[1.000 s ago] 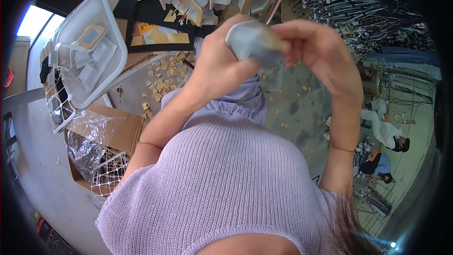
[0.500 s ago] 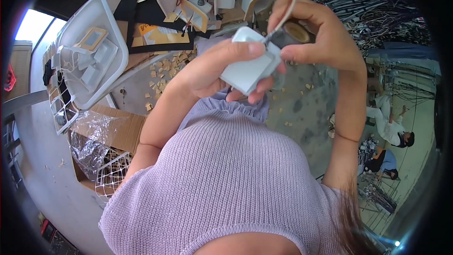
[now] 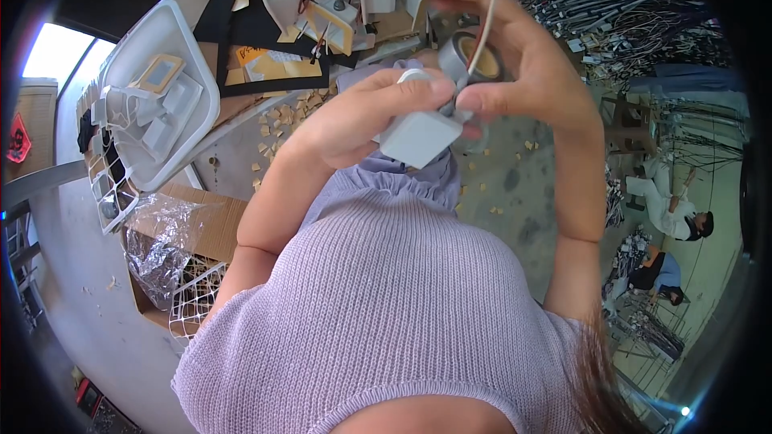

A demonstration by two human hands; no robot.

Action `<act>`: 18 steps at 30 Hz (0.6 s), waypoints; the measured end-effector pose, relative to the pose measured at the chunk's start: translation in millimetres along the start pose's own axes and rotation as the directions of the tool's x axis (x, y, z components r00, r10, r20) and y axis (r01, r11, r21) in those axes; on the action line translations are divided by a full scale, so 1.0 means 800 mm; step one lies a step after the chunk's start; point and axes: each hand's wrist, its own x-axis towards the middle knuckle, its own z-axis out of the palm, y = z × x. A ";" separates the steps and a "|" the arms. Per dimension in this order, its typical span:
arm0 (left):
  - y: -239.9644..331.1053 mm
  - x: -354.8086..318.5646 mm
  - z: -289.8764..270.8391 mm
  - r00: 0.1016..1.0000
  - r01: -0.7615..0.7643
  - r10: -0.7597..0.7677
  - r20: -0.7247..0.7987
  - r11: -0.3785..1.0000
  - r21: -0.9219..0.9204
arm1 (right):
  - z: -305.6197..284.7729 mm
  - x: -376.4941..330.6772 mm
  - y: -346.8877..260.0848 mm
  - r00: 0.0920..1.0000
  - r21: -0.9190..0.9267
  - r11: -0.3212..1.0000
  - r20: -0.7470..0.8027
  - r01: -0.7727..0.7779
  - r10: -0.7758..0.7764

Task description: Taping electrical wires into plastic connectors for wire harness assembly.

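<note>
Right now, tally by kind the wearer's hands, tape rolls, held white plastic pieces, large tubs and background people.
Hands, left hand and right hand: 2
Tape roll: 1
White plastic piece: 1
Large tub: 1
Background people: 2
Total: 7

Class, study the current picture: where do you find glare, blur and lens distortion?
Head view: glare bleaches the bright patch at far left, and a small light flares lower right; head view: the right hand's raised fingers look slightly blurred; head view: the grey bar curves near the left rim.
</note>
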 end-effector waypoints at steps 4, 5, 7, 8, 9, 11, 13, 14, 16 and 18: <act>0.006 -0.003 0.000 0.967 0.077 -0.025 0.253 0.977 -0.199 | -0.018 0.019 0.001 0.944 0.062 0.997 0.322 0.053 -0.071; 0.004 -0.004 -0.006 0.985 0.007 0.019 0.170 0.989 -0.151 | -0.021 0.020 0.002 0.938 -0.094 0.987 0.333 0.129 -0.090; 0.005 -0.007 -0.005 0.993 -0.112 0.108 -0.044 0.988 -0.109 | -0.023 0.017 0.000 0.934 -0.279 0.913 0.282 0.298 -0.218; 0.003 -0.003 -0.004 0.967 -0.187 0.194 -0.163 0.981 0.058 | -0.022 0.006 -0.003 0.984 -0.298 0.948 0.166 0.114 -0.066; -0.002 0.001 -0.005 0.913 -0.242 0.303 -0.274 0.942 0.233 | -0.017 -0.002 -0.004 0.995 -0.288 0.955 0.060 -0.065 0.086; -0.008 0.007 -0.004 0.870 -0.363 0.427 -0.246 0.893 0.265 | 0.002 -0.020 -0.013 0.960 0.229 0.933 0.052 -0.278 0.273; -0.015 0.005 0.004 0.836 -0.386 0.413 -0.361 0.910 0.148 | 0.014 -0.025 -0.014 0.976 0.515 0.834 0.034 -0.201 0.214; -0.014 0.005 0.000 0.904 -0.314 0.307 -0.299 0.949 0.025 | 0.019 -0.025 -0.009 0.969 0.373 0.907 -0.070 -0.196 0.238; -0.019 0.007 -0.003 0.972 -0.173 0.142 -0.185 0.972 -0.161 | 0.023 -0.017 0.003 0.951 -0.138 0.982 -0.297 -0.127 0.082; -0.022 0.010 0.009 0.989 -0.084 0.066 -0.134 0.988 -0.127 | 0.035 0.000 0.008 0.919 -0.038 0.998 -0.390 0.041 -0.052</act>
